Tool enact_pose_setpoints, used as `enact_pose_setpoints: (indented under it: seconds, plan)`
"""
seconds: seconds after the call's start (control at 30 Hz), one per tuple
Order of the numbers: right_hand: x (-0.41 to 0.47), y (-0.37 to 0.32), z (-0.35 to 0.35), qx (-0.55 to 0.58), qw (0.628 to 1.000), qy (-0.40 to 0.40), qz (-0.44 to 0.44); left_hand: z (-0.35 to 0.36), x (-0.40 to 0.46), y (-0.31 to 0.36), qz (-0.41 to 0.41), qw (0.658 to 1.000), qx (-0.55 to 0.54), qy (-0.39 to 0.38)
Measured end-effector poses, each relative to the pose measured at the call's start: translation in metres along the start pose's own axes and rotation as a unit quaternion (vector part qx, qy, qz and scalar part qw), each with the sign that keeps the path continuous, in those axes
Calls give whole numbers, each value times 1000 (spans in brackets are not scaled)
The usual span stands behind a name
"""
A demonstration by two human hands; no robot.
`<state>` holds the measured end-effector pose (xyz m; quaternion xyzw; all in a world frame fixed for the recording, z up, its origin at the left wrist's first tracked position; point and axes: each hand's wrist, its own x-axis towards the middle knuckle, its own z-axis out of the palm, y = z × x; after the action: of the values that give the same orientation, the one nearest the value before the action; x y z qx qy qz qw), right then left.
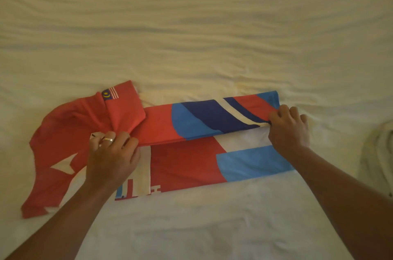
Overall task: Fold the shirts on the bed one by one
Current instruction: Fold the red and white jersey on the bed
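We are pinching the shirt's [187,159] folded flap with both hands. Left hand [112,153] and right hand [287,130] are curling over it on the bed [191,25].

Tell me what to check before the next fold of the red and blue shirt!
1. Left hand grips the folded edge near the sleeve: ok.
2. Right hand pinches the folded edge at the hem end: ok.
3. Far side of the jersey folded over toward the person: ok.
4. Red sleeve with the flag patch tucked in: not ok, it sticks out.
5. Collar end flat: not ok, rumpled.
6. Bed sheet smooth beneath: cannot tell.
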<state>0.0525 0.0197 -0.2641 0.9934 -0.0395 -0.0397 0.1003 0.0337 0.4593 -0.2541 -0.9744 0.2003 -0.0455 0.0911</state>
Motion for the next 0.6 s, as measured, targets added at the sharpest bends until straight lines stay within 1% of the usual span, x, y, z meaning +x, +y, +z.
enact_pose_setpoints:
  seconds: [0.07, 0.13, 0.2, 0.27, 0.3, 0.37, 0.43, 0.47, 0.53, 0.6]
  plan:
    - [-3, 2, 4, -23, 999, -39, -5, 4, -7, 3, 15, 999, 20, -29]
    - [-7, 1, 7, -35, 995, -92, 2, 8, -13, 8, 27, 996, 27, -77]
    - [-6, -2, 7, -13, 991, -131, 27, 8, -12, 15, 13, 994, 11, -105]
    - [-4, -6, 6, 28, 986, -148, 72, 4, -5, 24, -22, 995, -13, -98]
    - [-2, -8, 7, 57, 984, -137, 94, 2, 0, 29, -40, 995, -25, -84]
    - [-3, -12, 10, 116, 984, -63, 118, -1, 13, 38, -64, 996, -44, -38]
    - [-6, -22, 14, 163, 980, 31, 106, 1, 27, 46, -66, 996, -63, 3]
    - [-7, -29, 16, 181, 977, 61, 90, 4, 34, 50, -61, 995, -75, 8]
    - [-5, -44, 19, 206, 973, 97, 47, 13, 47, 58, -50, 993, -102, -13]
    - [0, -58, 22, 207, 973, 103, 0, 24, 58, 66, -50, 989, -122, -66]
